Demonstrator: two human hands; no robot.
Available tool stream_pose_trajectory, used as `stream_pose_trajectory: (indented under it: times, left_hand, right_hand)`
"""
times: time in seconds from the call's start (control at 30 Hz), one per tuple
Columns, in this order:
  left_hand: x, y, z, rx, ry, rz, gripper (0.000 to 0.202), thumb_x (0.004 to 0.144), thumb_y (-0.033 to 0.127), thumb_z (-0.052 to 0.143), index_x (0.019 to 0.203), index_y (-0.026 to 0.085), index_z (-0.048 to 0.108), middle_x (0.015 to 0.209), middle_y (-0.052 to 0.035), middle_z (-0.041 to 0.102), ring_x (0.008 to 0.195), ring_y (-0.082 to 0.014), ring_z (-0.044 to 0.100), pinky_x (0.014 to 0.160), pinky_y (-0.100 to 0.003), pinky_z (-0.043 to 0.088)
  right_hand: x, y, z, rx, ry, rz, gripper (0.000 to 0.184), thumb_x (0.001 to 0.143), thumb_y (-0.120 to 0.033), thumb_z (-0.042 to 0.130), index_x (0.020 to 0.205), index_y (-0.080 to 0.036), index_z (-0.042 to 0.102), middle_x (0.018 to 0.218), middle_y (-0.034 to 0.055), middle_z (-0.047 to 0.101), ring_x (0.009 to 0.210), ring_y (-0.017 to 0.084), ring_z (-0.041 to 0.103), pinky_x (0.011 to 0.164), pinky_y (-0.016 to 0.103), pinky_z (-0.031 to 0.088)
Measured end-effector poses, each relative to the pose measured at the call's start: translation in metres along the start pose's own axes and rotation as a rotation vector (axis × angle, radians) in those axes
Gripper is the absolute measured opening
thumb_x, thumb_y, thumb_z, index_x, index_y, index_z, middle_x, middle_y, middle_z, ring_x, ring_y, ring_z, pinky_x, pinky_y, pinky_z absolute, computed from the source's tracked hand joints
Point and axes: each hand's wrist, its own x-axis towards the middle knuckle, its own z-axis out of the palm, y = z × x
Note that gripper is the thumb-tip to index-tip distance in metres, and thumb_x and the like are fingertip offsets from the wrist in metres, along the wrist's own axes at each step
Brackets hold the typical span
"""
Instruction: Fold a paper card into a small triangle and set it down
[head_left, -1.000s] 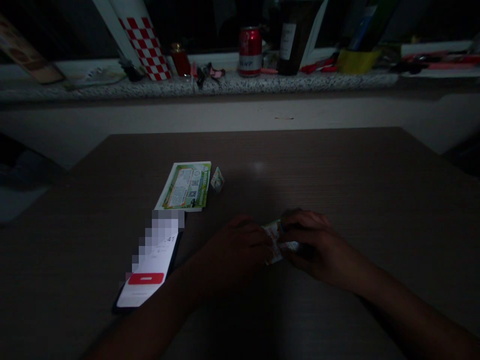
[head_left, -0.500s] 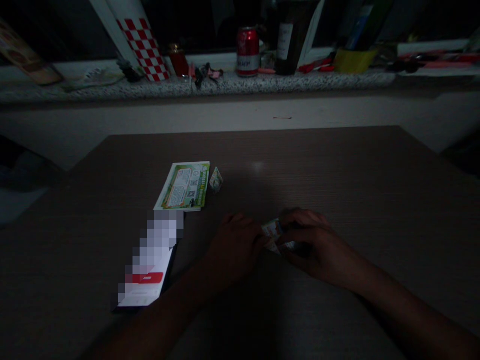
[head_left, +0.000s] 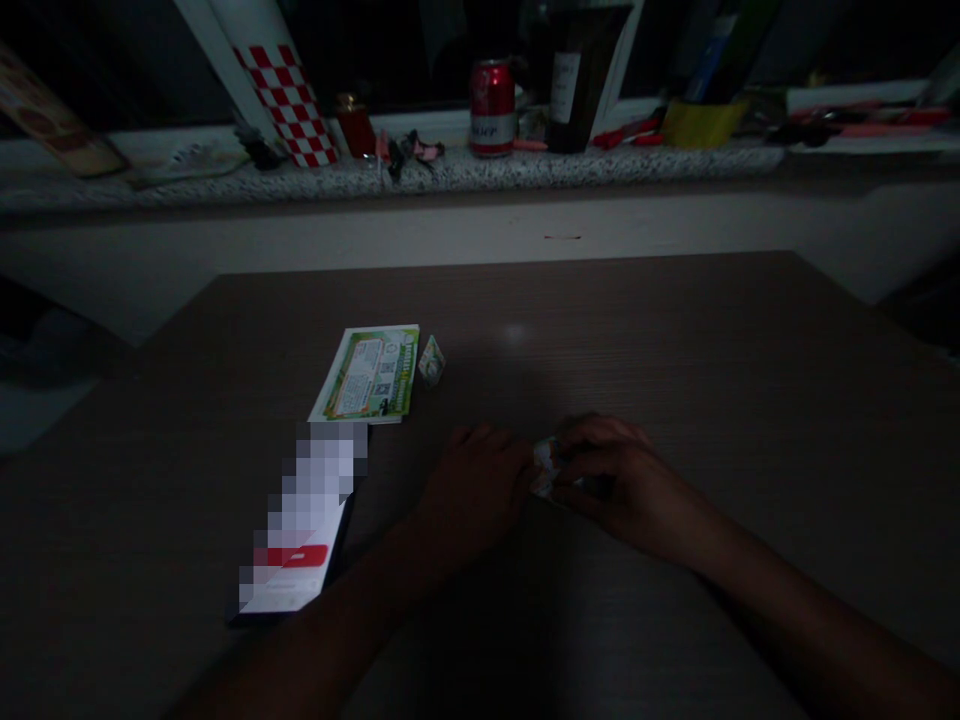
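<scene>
Between my hands, low over the dark wooden table (head_left: 675, 350), is a small piece of printed paper (head_left: 545, 457), bent or folded. My left hand (head_left: 484, 485) has its fingers closed on the paper's left side. From the right, my right hand (head_left: 619, 480) pinches the paper between thumb and fingers, which cover much of it. Left of them stands a small folded paper piece (head_left: 431, 360) with a similar print. Beside it lies a green and white printed booklet (head_left: 367, 375). Dim light hides the finer folds.
A phone (head_left: 300, 530) with a lit, partly blurred screen lies left of my left forearm. On the speckled windowsill (head_left: 465, 178) behind the table stand a red can (head_left: 492, 105), a dark tube (head_left: 581, 85), a red-checked cylinder (head_left: 289, 100) and a yellow container (head_left: 703, 122).
My fingers have drawn slightly closer together, and less of the paper shows between them. Its visible print looks different. The booklet, phone and standing paper piece have stayed in place.
</scene>
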Motion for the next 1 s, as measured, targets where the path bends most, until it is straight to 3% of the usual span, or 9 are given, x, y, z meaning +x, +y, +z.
stream_pose_trajectory:
  times: [0.17,0.27,0.6,1.0]
  left_hand:
    - [-0.007,-0.018,-0.007,-0.156,-0.028,0.021,0.025,0.092,0.04,0.052,0.087,0.017,0.061,0.089,-0.0039,0.058,0.089,-0.0212,0.052,0.078,-0.035,0.039]
    - [-0.009,-0.024,-0.01,-0.184,-0.06,0.04,0.02,0.091,0.036,0.054,0.087,0.018,0.063,0.091,-0.0037,0.057,0.091,-0.0206,0.051,0.079,-0.034,0.039]
    - [-0.003,0.001,0.001,0.031,0.001,-0.069,0.019,0.094,0.019,0.041,0.089,0.015,0.059,0.093,-0.0077,0.062,0.088,-0.0231,0.054,0.077,-0.038,0.039]
    - [0.0,0.007,0.002,0.14,-0.004,-0.066,0.021,0.092,0.02,0.04,0.091,0.014,0.06,0.094,-0.0105,0.063,0.089,-0.026,0.056,0.077,-0.042,0.041]
  right_hand:
    - [-0.001,0.002,0.002,-0.002,0.018,0.018,0.007,0.077,-0.027,0.075,0.083,-0.03,0.073,0.1,0.0001,0.068,0.101,0.022,0.059,0.09,0.041,0.04]
    - [-0.002,0.003,0.003,-0.012,0.019,0.015,0.008,0.077,-0.026,0.075,0.083,-0.03,0.073,0.1,-0.0004,0.068,0.102,0.021,0.059,0.09,0.04,0.04]
    - [0.0,0.002,0.002,-0.012,0.01,0.009,0.005,0.078,-0.025,0.073,0.08,-0.029,0.073,0.098,0.0007,0.069,0.099,0.022,0.06,0.089,0.04,0.041]
    - [-0.001,0.003,0.002,-0.02,0.0,0.002,0.008,0.077,-0.022,0.072,0.081,-0.029,0.072,0.101,0.0004,0.067,0.103,0.022,0.059,0.091,0.041,0.041]
